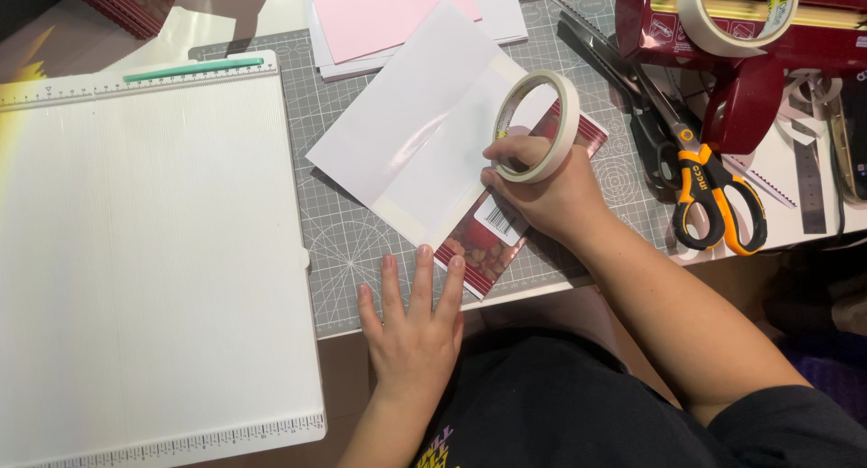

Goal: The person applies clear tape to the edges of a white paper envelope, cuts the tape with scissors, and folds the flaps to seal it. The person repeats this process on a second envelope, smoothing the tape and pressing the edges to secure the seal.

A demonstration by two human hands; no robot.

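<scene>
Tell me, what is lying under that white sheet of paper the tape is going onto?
Under the white sheet lies a red patterned package, peeking out at the lower right beneath the right hand holding the tape roll. Below both is the grey cutting mat. The rest of the package is covered.

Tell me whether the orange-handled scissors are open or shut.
Shut: the orange-handled scissors lie on the cutting mat, blades together and handle loops side by side.

A white table (226,25) carries a grey cutting mat (361,242). Left of the mat lies a large white scoring board (144,269). On the mat rest a white sheet (406,125), pink paper (379,12) at its far edge, and black-and-orange scissors (695,170) along its right side.
</scene>
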